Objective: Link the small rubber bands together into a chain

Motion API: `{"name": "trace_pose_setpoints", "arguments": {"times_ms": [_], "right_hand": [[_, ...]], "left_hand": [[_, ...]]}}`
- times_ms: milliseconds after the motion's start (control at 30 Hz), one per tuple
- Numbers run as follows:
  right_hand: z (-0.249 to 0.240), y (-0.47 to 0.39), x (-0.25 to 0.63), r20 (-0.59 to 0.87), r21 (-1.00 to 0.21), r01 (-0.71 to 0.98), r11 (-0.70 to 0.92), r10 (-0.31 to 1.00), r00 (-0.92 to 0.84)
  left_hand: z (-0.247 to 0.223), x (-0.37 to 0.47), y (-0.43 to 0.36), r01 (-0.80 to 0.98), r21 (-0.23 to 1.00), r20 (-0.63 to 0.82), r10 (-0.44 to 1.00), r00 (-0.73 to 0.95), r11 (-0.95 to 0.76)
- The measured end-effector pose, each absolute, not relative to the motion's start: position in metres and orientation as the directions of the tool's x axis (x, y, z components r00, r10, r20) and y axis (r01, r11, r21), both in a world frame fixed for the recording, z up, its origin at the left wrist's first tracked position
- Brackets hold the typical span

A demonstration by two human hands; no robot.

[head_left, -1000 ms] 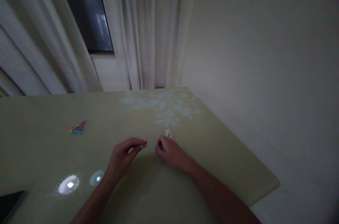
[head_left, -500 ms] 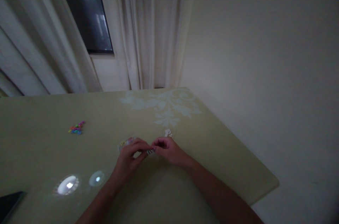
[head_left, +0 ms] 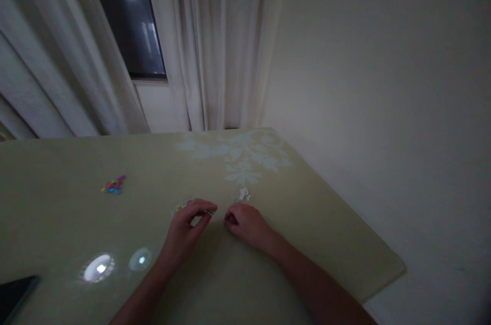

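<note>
My left hand [head_left: 188, 225] is closed in a pinch over the table, thumb against fingertips. A small black-and-white striped piece [head_left: 209, 212] shows at those fingertips; its kind is too small to tell. Just to the right, apart from it, my right hand [head_left: 248, 225] has its fingers curled together, and whatever they hold is hidden. White character-shaped pieces [head_left: 244, 194], seemingly on clear plastic, lie right behind my right hand. Partly covered by my left hand are small yellow pieces [head_left: 180, 208] in or on clear plastic.
A heap of small bright-coloured pieces [head_left: 113, 185] lies on the pale green table [head_left: 76, 222] at left. The corner of a dark flat object [head_left: 15, 291] reaches in at lower left. Curtains [head_left: 226, 48] hang behind, and a wall [head_left: 376, 84] borders the right side.
My hands have drawn apart; half a second ago they met at the striped piece. It stays in my left hand, while my right hand has moved slightly right and curled more.
</note>
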State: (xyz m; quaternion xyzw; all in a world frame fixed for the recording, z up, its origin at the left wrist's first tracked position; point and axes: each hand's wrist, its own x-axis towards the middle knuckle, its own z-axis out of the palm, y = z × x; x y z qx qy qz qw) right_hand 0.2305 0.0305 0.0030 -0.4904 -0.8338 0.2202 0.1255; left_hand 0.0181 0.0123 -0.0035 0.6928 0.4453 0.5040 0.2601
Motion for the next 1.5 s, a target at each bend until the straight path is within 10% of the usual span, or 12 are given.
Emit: {"name": "trace_pose_setpoints", "arguments": {"times_ms": [233, 533, 1500], "right_hand": [[0.002, 0.026, 0.231, -0.003, -0.386, 0.778, 0.496, 0.843, -0.538], [0.012, 0.028, 0.231, 0.013, -0.747, 0.584, 0.317, 0.886, -0.464], [0.003, 0.036, 0.236, 0.024, -0.998, 0.034, 0.049, 0.843, -0.537]], "left_hand": [[-0.003, 0.02, 0.008, 0.349, 0.829, 0.435, 0.896, 0.089, -0.437], [-0.009, 0.019, 0.009, 0.338, 0.845, 0.401, 0.909, 0.113, -0.414], [-0.006, 0.033, 0.003, 0.178, 0.893, 0.382, 0.905, 0.187, -0.414]]}}
